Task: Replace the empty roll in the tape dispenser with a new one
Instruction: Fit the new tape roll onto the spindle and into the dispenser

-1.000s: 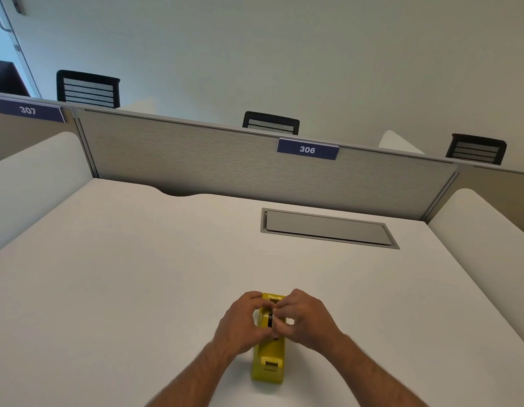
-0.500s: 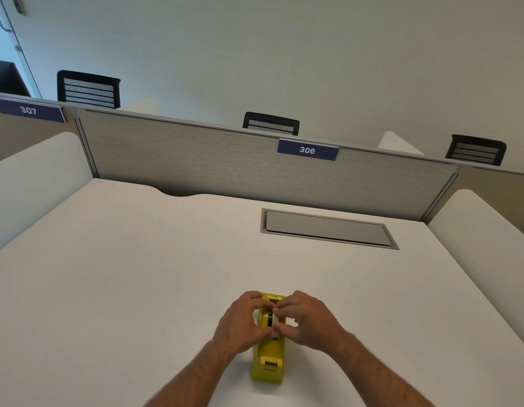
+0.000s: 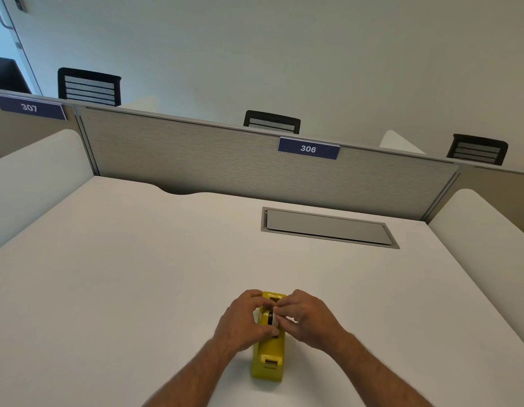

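Observation:
A yellow tape dispenser (image 3: 269, 355) stands on the white desk (image 3: 122, 274), near the front edge, with its cutter end toward me. My left hand (image 3: 243, 321) grips the dispenser's left side, thumb over the top. My right hand (image 3: 306, 318) reaches in from the right, its fingertips pinched on a small roll (image 3: 273, 318) with a dark hub in the dispenser's cradle. The hands hide most of the roll, so I cannot tell how much tape it carries.
A grey flip-lid cable hatch (image 3: 328, 227) is set into the desk behind the dispenser. A grey partition (image 3: 196, 160) labelled 306 closes the back, and white side screens (image 3: 28, 177) flank the desk. Black chair backs (image 3: 88, 86) show beyond the partition.
Both hands stay on the dispenser and have hardly moved. The fingers of my right hand have shifted slightly on the roll.

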Available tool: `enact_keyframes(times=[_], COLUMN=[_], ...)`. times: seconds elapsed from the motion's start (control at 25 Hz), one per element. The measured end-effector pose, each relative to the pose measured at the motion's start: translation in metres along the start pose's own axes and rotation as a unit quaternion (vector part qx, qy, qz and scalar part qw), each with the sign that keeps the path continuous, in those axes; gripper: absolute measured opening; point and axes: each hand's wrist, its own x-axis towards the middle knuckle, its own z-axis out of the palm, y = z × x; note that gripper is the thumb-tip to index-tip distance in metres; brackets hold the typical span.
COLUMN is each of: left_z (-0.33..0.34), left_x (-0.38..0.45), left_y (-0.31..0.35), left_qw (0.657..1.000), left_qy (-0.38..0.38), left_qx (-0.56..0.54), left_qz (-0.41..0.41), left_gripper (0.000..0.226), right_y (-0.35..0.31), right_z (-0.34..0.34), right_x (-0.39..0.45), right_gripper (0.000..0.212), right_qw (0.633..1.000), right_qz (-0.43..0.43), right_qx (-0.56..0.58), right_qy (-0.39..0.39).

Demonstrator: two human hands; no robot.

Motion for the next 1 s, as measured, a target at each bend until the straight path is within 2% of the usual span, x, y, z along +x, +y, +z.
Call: enact_keyframes(times=[0.16,1.0], left_z=[0.0001,-0.0017], left_x=[0.0002,0.0004], left_y=[-0.0001,0.0022], left_qw=[1.000,1.000], left_qy=[-0.002,-0.007], left_qx=[-0.002,0.006], left_qz=[-0.002,-0.005], left_gripper=[0.065,0.063], right_y=[-0.0016,-0.0026], right_z=[0.0003,0.0027], right_x=[0.0008,0.0004], right_gripper=[0.026,0.019], right_qw=[1.000,1.000], right_qz=[-0.005,0.017], right_qx=[-0.006,-0.005], right_qy=[0.007,-0.007])
